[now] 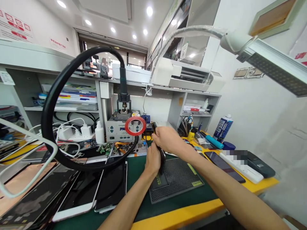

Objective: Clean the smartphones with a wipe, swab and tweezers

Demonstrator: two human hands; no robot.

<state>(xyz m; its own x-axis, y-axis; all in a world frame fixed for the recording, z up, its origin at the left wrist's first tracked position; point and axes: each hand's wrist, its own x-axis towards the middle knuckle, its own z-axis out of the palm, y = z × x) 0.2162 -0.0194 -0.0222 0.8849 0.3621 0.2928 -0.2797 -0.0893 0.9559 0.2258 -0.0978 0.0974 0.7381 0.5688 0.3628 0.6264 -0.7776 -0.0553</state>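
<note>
Over the work mat, a thin dark phone point(162, 161) stands tilted nearly edge-on to me, so its faces are mostly hidden. My left hand point(153, 158) is closed round its lower left side. Above it, my right hand point(169, 139) is closed at the upper part, with fingertips pressed against the phone's edge. Beneath both hands lies a black perforated mat point(179, 177) with yellow-green markings. A red magnetic-looking ring roll point(135, 126) sits just beyond, in front of a grey hot-air station point(115, 131).
A thick black hose point(45, 111) loops across the left. Tablets point(80, 191) and loose screens are stacked below it. Trays of small parts point(120, 148) lie behind. To the right are a dark phone point(224, 166), a white box point(240, 167), a spray can point(223, 127) and an overhead lamp point(275, 60).
</note>
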